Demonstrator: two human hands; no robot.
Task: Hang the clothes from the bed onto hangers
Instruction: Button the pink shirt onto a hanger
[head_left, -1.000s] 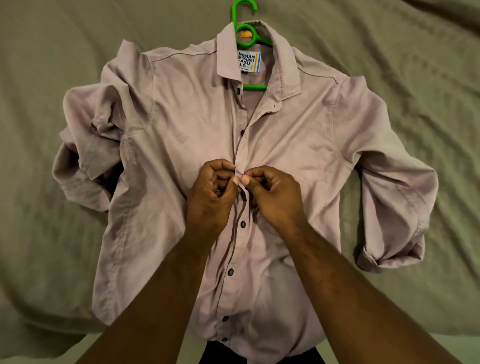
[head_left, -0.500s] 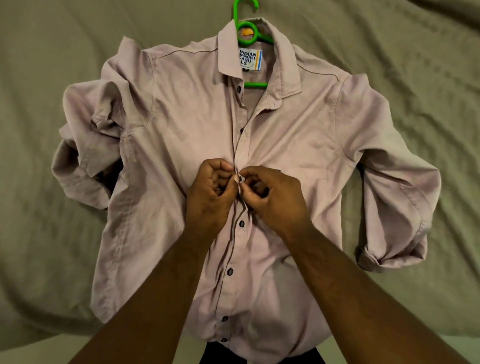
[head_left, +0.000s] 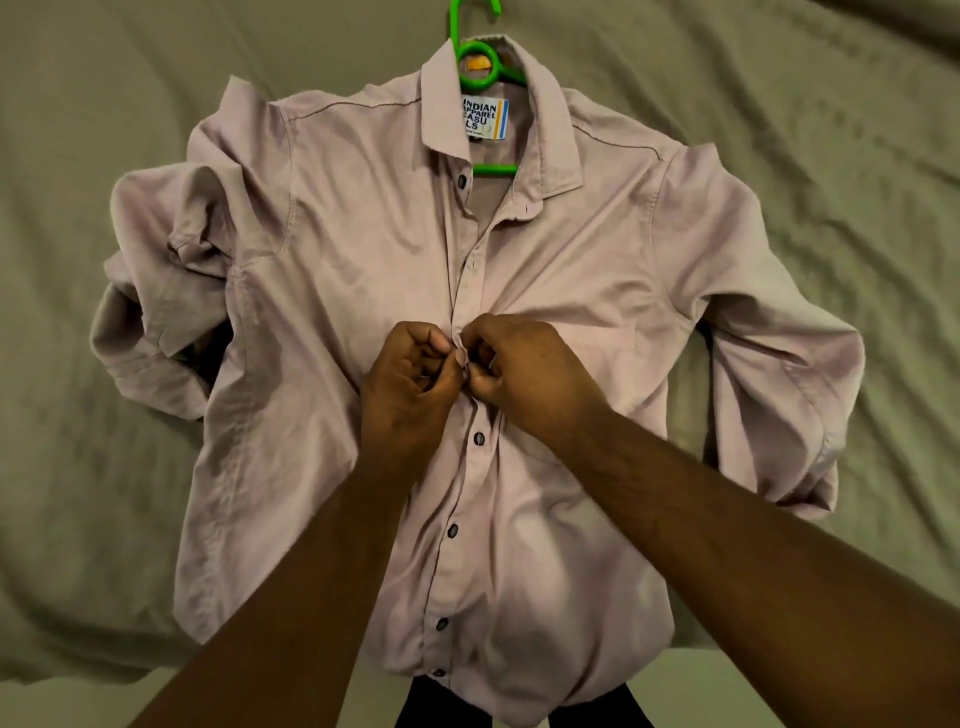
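Well, the shirt (head_left: 337, 312) lies face up on the bed (head_left: 78, 208) with its collar away from me, and the green hanger (head_left: 480, 65) is already inside it: the hook pokes out past the collar and one bar shows in the open neck, just under the label (head_left: 484, 118). So I judge the hanging itself done for this garment, and I am busy closing the front. My hands meet at the placket (head_left: 461, 358) around mid-chest, knuckles nearly touching. My left hand (head_left: 410, 384) has its fingers (head_left: 441, 343) curled tight and pinches the edge of the shirt from one side. My right hand (head_left: 524, 374) is curled the same way and pinches the cloth from the other. Below them four dark buttons (head_left: 479, 439) run down the front and look fastened. Above, the collar button (head_left: 462, 180) sits free on its flap and the neck gapes, so I reckon the upper ones are left to do, if I want them at all, and then the whole thing has to be lifted off the bed by the hook. The button I am working on is buried between my fingertips, so I cannot tell whether it is through its hole. Both sleeves (head_left: 156, 322) are bunched and folded at the sides. The hem runs off the near edge of the bed, and something dark (head_left: 587, 714) shows under it at the bottom of the view, cut off. I cannot say what it is, nor whether more clothes wait elsewhere on the bed.
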